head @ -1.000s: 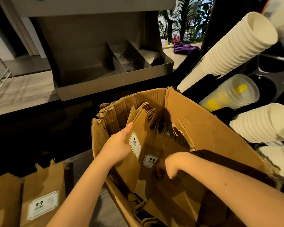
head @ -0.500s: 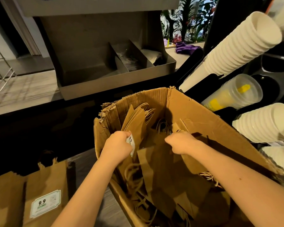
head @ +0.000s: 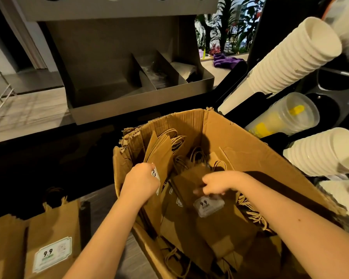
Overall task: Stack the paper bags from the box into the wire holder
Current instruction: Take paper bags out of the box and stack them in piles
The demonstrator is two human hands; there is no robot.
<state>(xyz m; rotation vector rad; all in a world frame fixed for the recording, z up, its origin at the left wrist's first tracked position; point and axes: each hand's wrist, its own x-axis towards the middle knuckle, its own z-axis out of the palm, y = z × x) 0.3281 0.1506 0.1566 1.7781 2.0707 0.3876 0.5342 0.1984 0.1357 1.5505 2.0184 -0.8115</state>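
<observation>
Head view: compared with 0.5 s ago, the right hand [head: 218, 183] is sitting lower and nearer frame centre, fingers curling over the top edge of a labelled bag [head: 209, 206] inside the box [head: 240, 141]. The bag's label is now showing, slightly blurred. The left hand [head: 139, 182] is still clenching the upright bag bundle [head: 159, 146] against the box's left wall, just beside the torn rim [head: 129, 135]. Open room is lying mid-box, above the loose handles. Cup stacks [head: 286, 63] are crowding the box's right edge. Standing bags [head: 52, 234] are sitting lower left.
</observation>
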